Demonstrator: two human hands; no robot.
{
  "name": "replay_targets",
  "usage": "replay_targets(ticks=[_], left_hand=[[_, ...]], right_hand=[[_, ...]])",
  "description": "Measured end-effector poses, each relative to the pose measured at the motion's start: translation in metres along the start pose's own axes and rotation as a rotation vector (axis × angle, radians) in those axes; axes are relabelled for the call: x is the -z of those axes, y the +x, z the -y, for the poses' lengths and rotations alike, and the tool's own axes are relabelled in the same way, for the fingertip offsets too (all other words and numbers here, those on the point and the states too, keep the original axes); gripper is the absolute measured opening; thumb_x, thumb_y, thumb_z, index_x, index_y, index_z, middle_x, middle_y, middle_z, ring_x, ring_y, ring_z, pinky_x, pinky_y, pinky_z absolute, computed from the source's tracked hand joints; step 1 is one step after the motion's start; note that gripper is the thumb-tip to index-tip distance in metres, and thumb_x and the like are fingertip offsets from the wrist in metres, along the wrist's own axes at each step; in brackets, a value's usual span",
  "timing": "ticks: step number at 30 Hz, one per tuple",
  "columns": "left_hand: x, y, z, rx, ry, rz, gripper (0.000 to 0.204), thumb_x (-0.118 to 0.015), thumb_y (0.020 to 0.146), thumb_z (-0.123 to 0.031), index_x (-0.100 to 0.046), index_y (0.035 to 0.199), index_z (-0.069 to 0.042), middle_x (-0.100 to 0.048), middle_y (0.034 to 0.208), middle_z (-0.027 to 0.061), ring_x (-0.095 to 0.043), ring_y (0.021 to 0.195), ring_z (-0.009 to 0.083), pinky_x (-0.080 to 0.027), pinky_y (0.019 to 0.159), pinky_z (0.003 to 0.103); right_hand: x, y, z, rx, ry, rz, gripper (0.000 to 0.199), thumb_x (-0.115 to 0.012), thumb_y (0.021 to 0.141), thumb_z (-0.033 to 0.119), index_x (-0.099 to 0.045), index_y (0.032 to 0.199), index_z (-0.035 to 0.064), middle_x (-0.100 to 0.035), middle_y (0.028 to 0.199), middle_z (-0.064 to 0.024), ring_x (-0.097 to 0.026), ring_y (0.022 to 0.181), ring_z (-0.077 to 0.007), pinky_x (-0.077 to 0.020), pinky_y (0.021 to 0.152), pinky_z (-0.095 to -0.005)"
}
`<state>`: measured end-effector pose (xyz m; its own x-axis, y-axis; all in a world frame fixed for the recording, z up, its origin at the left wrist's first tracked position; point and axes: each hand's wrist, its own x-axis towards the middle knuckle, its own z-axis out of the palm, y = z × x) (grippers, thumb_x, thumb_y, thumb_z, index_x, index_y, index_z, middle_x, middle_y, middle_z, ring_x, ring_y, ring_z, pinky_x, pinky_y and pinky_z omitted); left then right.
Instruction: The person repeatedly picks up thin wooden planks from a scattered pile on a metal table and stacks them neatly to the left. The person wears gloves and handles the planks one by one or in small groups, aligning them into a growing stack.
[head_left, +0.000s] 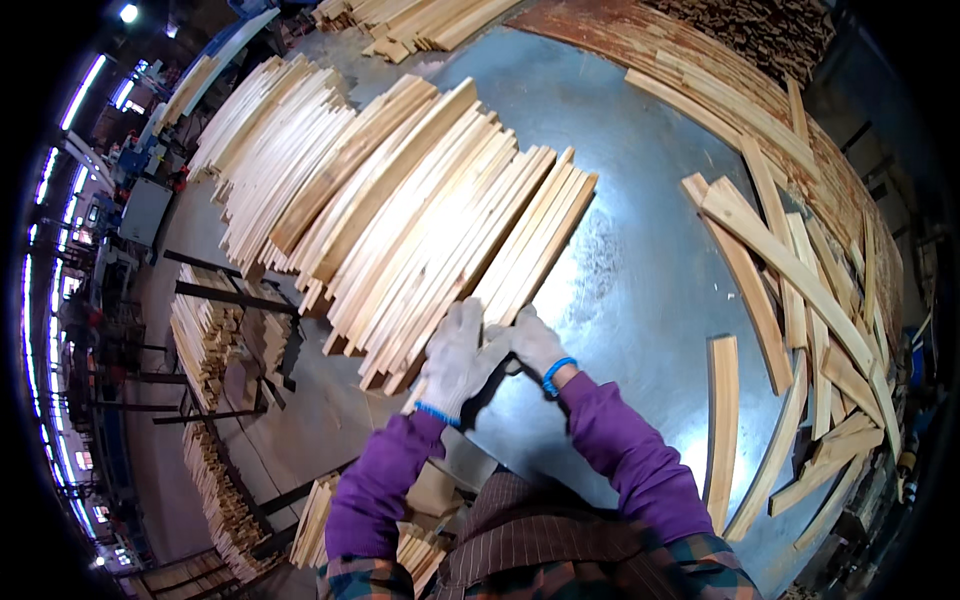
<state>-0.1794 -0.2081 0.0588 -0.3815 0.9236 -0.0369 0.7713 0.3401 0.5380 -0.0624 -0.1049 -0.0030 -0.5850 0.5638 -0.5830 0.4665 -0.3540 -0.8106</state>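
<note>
Both of my hands wear white knit gloves with blue cuffs, at the near ends of a small group of pale wooden strips [540, 235]. My left hand [455, 355] presses along the group's left side, its thumb reaching toward the right hand. My right hand [537, 342] is closed around the lower right end of the same strips; its fingertips are partly hidden. The strips lie side by side on a grey metal tabletop [640, 220]. Just left of them lies a wide row of similar strips [420, 215], with a narrow dark gap between.
Another row of strips [275, 150] lies farther left. Loose, crisscrossed wooden pieces [800, 260] cover the table's right side, and a single board [722, 420] lies nearer me. Stacked wood [205, 335] stands on a dark metal rack below left. More boards [430, 25] lie at the far edge.
</note>
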Motion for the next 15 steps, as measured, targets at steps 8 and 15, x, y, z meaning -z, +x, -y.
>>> replay_targets(ticks=[8,15], left_hand=[[0.02,-0.015,0.004,0.112,0.083,0.012,0.044,-0.07,0.09,-0.038,-0.066,0.125,-0.012,-0.072,0.1,0.0179,-0.069,0.098,0.0399,-0.054,0.086,0.05],[0.022,0.012,0.012,-0.127,0.426,-0.044,0.077,-0.087,0.07,-0.033,-0.047,0.131,-0.008,-0.054,0.122,0.0188,-0.053,0.118,0.0431,-0.043,0.096,0.056]], right_hand=[[-0.012,0.013,0.016,-0.046,-0.092,0.071,0.051,-0.074,0.085,0.036,-0.061,0.112,-0.0059,-0.07,0.077,-0.0131,-0.069,0.062,-0.0248,-0.0561,0.063,-0.0365],[-0.03,0.027,0.023,0.016,-0.245,-0.09,0.072,-0.079,0.081,0.042,-0.055,0.12,-0.0139,-0.069,0.106,-0.0271,-0.073,0.1,-0.0355,-0.0579,0.086,-0.0425]])
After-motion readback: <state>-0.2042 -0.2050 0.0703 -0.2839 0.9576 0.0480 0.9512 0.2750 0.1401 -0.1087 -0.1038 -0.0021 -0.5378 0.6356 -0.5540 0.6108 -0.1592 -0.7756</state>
